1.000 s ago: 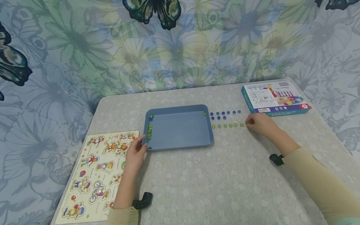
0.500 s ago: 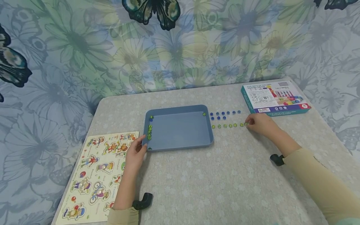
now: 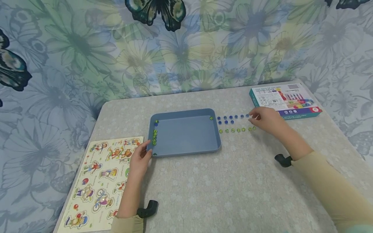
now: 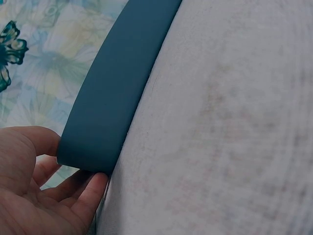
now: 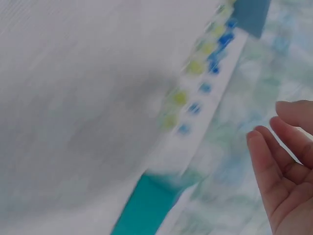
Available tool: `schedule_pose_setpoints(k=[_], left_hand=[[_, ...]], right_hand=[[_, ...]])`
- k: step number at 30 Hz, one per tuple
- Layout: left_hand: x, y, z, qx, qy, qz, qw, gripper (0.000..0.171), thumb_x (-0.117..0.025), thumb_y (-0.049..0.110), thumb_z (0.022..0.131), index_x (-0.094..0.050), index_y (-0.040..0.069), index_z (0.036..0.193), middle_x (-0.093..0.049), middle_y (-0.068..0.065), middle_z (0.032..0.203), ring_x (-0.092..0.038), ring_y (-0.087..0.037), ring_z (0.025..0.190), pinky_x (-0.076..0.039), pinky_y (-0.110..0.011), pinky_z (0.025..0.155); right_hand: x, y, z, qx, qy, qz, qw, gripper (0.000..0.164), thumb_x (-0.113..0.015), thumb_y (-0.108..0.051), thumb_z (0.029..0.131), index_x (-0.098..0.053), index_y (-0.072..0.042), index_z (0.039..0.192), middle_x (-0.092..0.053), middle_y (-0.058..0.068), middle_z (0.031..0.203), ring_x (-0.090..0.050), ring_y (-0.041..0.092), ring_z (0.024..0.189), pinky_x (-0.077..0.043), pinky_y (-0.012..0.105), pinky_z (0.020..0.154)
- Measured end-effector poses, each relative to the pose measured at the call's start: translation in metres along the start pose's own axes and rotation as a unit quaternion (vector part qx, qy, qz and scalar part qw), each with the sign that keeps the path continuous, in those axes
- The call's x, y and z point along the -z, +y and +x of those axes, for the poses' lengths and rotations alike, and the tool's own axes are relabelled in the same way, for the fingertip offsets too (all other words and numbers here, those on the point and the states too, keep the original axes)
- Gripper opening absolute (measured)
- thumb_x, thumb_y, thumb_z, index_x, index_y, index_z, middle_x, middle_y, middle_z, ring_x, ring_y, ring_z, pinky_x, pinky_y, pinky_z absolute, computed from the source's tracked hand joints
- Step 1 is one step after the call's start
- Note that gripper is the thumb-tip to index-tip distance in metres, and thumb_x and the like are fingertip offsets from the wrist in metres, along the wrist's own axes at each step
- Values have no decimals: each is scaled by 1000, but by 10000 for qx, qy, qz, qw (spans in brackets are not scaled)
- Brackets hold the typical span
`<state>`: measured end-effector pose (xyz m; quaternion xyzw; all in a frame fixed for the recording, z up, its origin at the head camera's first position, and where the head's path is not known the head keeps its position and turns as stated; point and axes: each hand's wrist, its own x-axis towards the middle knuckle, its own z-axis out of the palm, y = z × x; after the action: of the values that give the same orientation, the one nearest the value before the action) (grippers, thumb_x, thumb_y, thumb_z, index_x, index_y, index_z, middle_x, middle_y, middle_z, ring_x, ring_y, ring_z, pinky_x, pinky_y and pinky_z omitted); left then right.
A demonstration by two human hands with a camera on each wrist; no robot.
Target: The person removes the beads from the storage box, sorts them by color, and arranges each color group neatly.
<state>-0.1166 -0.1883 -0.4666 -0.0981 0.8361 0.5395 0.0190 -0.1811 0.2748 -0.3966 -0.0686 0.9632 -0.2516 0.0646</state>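
My left hand (image 3: 140, 163) grips the near left corner of a blue-grey tray (image 3: 186, 133), with the thumb at the rim and fingers at the underside. Inside the tray several small round glassy green pieces (image 3: 155, 137) line the left wall, with a blue one (image 3: 156, 124) above them; a green one (image 3: 211, 118) lies at the far right corner. Right of the tray, blue pieces (image 3: 231, 117) form two rows, with a row of yellow-green pieces (image 3: 233, 130) below. My right hand (image 3: 269, 122) hovers by the right end of these rows, thumb and fingers apart, holding nothing.
A flat box (image 3: 284, 100) with a teal side lies at the back right, just behind the right hand. A picture puzzle board (image 3: 94, 181) lies at the left under the left forearm. A flowered curtain (image 3: 186, 58) hangs behind the table.
The right hand has let go of a yellow-green piece at the right end of its row, then lifted away toward the blue rows. The left hand stays at the tray.
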Motion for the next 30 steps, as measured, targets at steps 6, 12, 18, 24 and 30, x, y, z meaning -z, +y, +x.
schedule_pose_setpoints(k=[6, 12, 18, 24, 30], left_hand=[[2, 2, 0, -4, -49, -84, 10000, 40, -52, 15, 95, -49, 15, 136, -39, -11, 143, -46, -29, 123, -44, -42, 97], [2, 3, 1, 23, -53, -46, 10000, 40, -52, 15, 96, -48, 16, 136, -39, -12, 142, -45, -29, 123, -44, -41, 97], [4, 3, 1, 59, -21, -31, 10000, 40, -52, 15, 95, -49, 16, 135, -40, -11, 141, -46, -29, 122, -45, -41, 96], [3, 2, 1, 77, -34, -33, 10000, 40, -52, 14, 95, -49, 16, 135, -41, -12, 140, -47, -28, 122, -45, -40, 96], [2, 1, 1, 101, -18, -29, 9999, 40, -53, 14, 95, -49, 16, 135, -41, -11, 140, -47, -29, 122, -45, -40, 96]], right_hand=[[-17, -44, 12, 762, 120, 201, 9968, 26, -59, -17, 91, -63, -5, 114, -64, 10, 103, -59, 22, 89, -52, 38, 73], [-39, -85, 30, 1052, -7, -86, 9944, 27, -61, -13, 90, -64, -4, 115, -64, 12, 109, -61, 23, 94, -53, 38, 76], [-64, -112, 57, 1446, -130, -1464, 9785, 23, -58, -8, 89, -66, -2, 110, -65, 13, 108, -62, 25, 97, -52, 36, 81], [-84, -125, 77, 1286, -133, -2395, 9622, 19, -50, -5, 94, -68, -3, 98, -65, 12, 91, -63, 25, 81, -54, 35, 69], [-94, -127, 83, 1097, -93, -2631, 9585, 19, -51, -7, 95, -69, -4, 99, -66, 12, 91, -63, 24, 82, -55, 35, 70]])
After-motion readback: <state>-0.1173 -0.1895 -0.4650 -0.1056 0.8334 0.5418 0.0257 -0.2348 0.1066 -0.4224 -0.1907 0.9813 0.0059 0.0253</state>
